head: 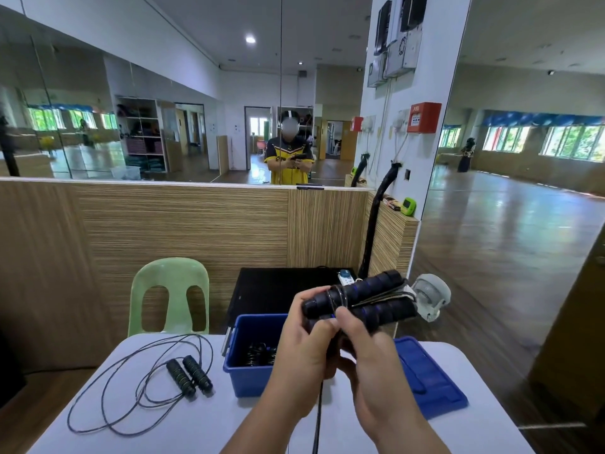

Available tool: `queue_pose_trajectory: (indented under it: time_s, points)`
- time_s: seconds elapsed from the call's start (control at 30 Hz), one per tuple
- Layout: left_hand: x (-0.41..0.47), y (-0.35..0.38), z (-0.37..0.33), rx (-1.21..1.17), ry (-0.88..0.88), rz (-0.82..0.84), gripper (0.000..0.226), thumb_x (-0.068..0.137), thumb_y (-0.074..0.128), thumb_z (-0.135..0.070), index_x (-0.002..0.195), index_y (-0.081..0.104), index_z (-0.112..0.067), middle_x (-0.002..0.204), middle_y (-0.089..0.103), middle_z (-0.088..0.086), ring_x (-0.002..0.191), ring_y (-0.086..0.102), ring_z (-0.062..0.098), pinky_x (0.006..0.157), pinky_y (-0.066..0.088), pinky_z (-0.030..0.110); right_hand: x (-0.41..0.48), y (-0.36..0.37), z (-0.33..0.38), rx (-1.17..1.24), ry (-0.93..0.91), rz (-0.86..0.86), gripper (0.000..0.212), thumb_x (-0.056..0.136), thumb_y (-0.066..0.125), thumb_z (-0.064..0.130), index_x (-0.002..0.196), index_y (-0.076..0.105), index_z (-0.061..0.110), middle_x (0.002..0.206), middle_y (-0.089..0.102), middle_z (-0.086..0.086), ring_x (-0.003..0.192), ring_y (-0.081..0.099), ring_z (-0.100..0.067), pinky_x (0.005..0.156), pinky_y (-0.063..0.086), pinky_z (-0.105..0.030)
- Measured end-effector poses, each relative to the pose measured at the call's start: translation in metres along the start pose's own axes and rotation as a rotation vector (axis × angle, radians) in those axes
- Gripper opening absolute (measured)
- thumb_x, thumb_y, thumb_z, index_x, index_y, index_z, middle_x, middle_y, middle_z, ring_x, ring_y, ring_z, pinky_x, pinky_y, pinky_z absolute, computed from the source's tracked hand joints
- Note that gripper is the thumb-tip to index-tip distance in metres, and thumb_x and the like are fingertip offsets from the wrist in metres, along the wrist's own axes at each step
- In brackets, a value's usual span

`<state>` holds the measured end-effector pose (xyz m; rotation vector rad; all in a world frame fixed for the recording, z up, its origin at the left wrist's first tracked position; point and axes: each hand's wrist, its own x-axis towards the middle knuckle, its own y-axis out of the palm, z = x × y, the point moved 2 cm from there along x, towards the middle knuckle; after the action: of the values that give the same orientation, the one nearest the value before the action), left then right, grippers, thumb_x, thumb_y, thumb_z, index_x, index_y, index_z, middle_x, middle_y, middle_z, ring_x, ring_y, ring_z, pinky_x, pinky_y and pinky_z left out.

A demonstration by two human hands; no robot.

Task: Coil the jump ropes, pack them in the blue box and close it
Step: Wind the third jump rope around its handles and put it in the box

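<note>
- Left hand (302,348) and right hand (370,362): fingers clamped on the paired rope handles (360,299).
- Second jump rope (144,385): loose on table (203,430).
- Blue box (248,355): open.

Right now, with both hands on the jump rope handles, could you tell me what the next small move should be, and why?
Probably wind the trailing cord around the handles: the left hand and right hand hold them paired above the blue box, but cord hangs loose below.
</note>
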<state>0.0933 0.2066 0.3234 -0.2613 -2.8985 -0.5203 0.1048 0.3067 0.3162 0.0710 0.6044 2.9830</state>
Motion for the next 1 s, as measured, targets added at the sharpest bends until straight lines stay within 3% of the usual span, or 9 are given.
queue_pose_trajectory:
  time_s: [0.07,0.13,0.2,0.27,0.47,0.6,0.73,0.9,1.0]
  points:
    - [-0.001,-0.002,0.0,0.001,0.006,-0.017,0.032,0.1,0.054,-0.003,0.12,0.061,-0.027,0.105,0.076,0.016,0.084,0.075,0.029,0.058,0.057,0.037,-0.003,-0.001,-0.002,-0.172,-0.027,-0.031,0.031,0.085,0.076,0.037,0.11,0.073,0.017,0.098,0.079,-0.003,0.1,0.075,-0.023,0.086,0.062,-0.051]
    - [-0.001,-0.006,0.001,0.034,0.026,-0.056,0.039,0.099,0.051,0.001,0.116,0.062,-0.032,0.098,0.075,0.015,0.072,0.069,0.027,0.055,0.051,0.034,-0.006,-0.006,0.0,-0.364,-0.104,-0.121,0.03,0.081,0.081,0.044,0.087,0.069,0.017,0.075,0.073,0.003,0.078,0.072,-0.018,0.069,0.064,-0.045]
    - [0.0,-0.01,0.004,0.067,0.037,-0.092,0.043,0.097,0.051,0.001,0.112,0.062,-0.037,0.083,0.068,0.016,0.056,0.052,0.02,0.048,0.039,0.029,-0.013,-0.009,0.006,-0.526,-0.265,-0.18,0.044,0.077,0.083,0.05,0.068,0.054,0.017,0.056,0.054,0.005,0.056,0.055,-0.014,0.054,0.056,-0.033]
    - [0.001,-0.013,0.007,0.089,0.025,-0.097,0.04,0.097,0.052,-0.001,0.114,0.061,-0.036,0.075,0.062,0.016,0.052,0.044,0.017,0.046,0.034,0.026,-0.018,-0.008,0.016,-0.652,-0.479,-0.189,0.04,0.078,0.082,0.048,0.066,0.054,0.022,0.053,0.048,0.003,0.05,0.045,-0.009,0.049,0.044,-0.021]
    - [-0.001,-0.011,0.005,0.075,-0.004,-0.046,0.032,0.101,0.053,-0.006,0.12,0.059,-0.031,0.078,0.067,0.015,0.052,0.052,0.019,0.045,0.04,0.028,-0.005,0.002,0.021,-1.049,-0.806,-0.169,0.012,0.09,0.072,0.038,0.082,0.064,0.032,0.064,0.049,0.012,0.065,0.054,-0.011,0.056,0.046,-0.023]
    - [-0.005,-0.012,0.0,0.044,-0.055,-0.039,0.043,0.098,0.048,0.0,0.116,0.059,-0.038,0.098,0.076,0.01,0.076,0.069,0.023,0.06,0.054,0.036,-0.004,0.003,0.016,-1.073,-0.854,-0.161,0.015,0.098,0.062,0.028,0.083,0.061,0.029,0.076,0.053,0.015,0.073,0.055,-0.006,0.061,0.042,-0.013]
    - [-0.005,-0.008,-0.003,-0.099,-0.104,-0.048,0.048,0.098,0.038,0.0,0.105,0.066,-0.038,0.101,0.077,0.008,0.079,0.071,0.021,0.068,0.053,0.038,-0.009,0.008,0.012,-1.062,-0.858,-0.103,0.022,0.1,0.049,0.034,0.078,0.048,0.032,0.081,0.049,0.016,0.079,0.052,-0.008,0.066,0.04,-0.016]
    - [-0.001,0.0,-0.003,-0.218,-0.055,-0.114,0.033,0.08,0.047,-0.018,0.102,0.067,-0.031,0.102,0.075,0.008,0.087,0.067,0.024,0.077,0.049,0.04,-0.014,0.013,0.011,-1.063,-0.917,-0.107,0.026,0.1,0.044,0.033,0.074,0.042,0.028,0.078,0.044,0.014,0.078,0.045,-0.012,0.067,0.042,-0.029]
    - [0.0,0.004,-0.005,-0.222,-0.024,-0.141,0.028,0.083,0.054,-0.039,0.103,0.066,-0.024,0.094,0.071,0.007,0.084,0.064,0.022,0.074,0.048,0.037,-0.014,0.012,0.015,-1.058,-0.92,-0.098,0.025,0.1,0.044,0.033,0.075,0.037,0.032,0.077,0.043,0.015,0.077,0.044,-0.01,0.067,0.04,-0.025]
